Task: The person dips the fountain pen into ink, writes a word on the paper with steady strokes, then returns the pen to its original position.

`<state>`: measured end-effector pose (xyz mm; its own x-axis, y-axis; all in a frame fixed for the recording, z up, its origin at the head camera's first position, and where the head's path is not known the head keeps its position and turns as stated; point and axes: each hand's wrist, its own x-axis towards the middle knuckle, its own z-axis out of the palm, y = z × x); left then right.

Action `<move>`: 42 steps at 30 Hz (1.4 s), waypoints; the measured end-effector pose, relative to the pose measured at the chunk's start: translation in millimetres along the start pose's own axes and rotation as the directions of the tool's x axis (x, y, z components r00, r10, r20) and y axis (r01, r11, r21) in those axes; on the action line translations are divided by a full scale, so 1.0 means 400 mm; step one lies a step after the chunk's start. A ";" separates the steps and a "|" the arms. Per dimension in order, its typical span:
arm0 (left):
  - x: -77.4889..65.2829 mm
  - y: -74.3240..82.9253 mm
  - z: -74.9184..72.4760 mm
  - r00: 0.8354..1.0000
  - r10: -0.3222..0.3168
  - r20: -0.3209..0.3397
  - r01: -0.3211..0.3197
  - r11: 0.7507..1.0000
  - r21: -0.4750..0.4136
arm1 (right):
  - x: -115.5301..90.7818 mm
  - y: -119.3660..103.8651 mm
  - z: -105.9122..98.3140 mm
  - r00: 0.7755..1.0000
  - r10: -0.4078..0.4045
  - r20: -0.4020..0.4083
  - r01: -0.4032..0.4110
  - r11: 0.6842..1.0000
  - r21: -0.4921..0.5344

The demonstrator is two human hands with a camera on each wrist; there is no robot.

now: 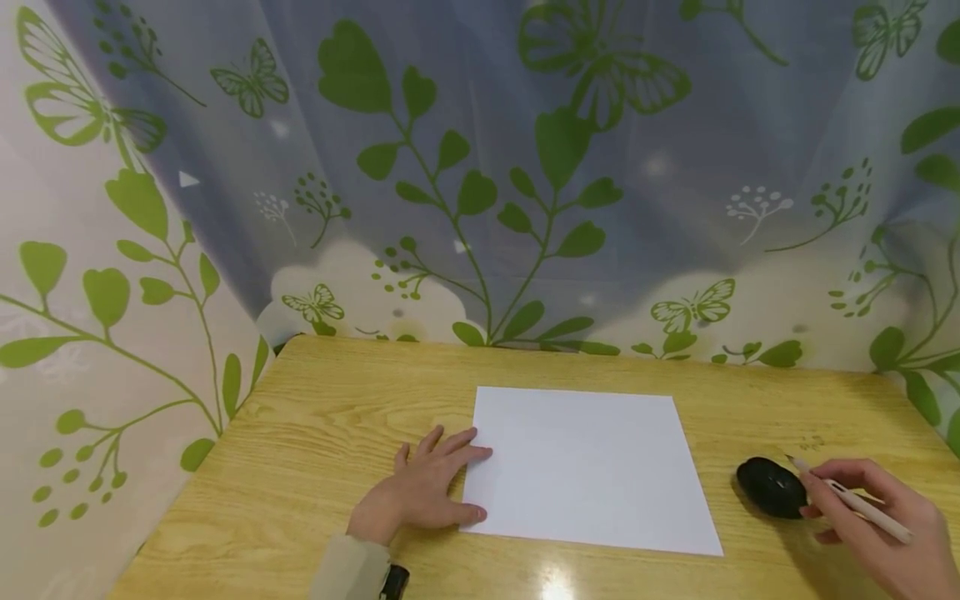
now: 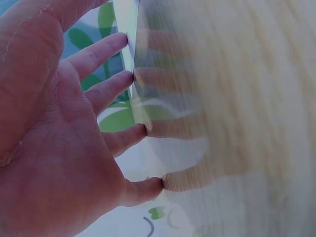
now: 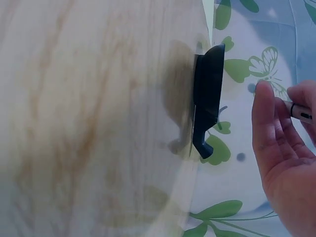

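A blank white sheet of paper (image 1: 585,471) lies on the wooden table. My left hand (image 1: 429,492) rests at its left edge, fingers spread, with the thumb and some fingertips on the paper. In the left wrist view, the fingertips (image 2: 139,129) of that hand touch the tabletop side. My right hand (image 1: 881,521) pinches a white pen (image 1: 870,508), its dark point aimed up and left. Beside that hand sits a glossy black oval object (image 1: 771,487); in the right wrist view, this black object (image 3: 210,89) shows a short bent end.
The wooden table (image 1: 360,392) has light grain and a few small dark marks to the upper right. A curtain (image 1: 450,208) with green leaves and butterflies hangs behind the table and along its left side. A dark band (image 1: 394,581) circles the left wrist.
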<state>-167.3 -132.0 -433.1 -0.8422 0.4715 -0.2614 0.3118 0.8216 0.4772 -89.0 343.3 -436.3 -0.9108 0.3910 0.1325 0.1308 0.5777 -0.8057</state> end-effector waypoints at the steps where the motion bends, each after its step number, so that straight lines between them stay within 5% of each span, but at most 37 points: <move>1: -0.001 0.000 -0.001 1.000 0.004 -0.002 -0.004 1.000 -0.004 | 0.000 0.003 -0.001 1.000 0.000 0.004 0.000 1.000 0.000; 12: 0.012 -0.003 -0.010 0.994 0.048 -0.101 -0.050 0.999 -0.014 | 0.015 0.041 -0.010 0.989 0.081 0.122 -0.070 0.994 -0.089; 26: 0.026 -0.012 -0.016 0.999 0.035 -0.017 -0.034 0.998 0.054 | 0.036 0.046 -0.003 0.953 0.203 0.226 -0.165 0.970 -0.177; 42: 0.022 0.002 -0.027 1.000 0.005 0.009 -0.006 0.997 0.074 | 0.060 0.050 0.000 0.938 0.205 0.279 -0.138 0.961 -0.240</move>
<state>-179.2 -130.8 -426.0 -0.8367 0.4785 -0.2665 0.3483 0.8403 0.4154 -108.3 364.2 -449.4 -0.9370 0.2853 -0.2015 0.3455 0.6732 -0.6537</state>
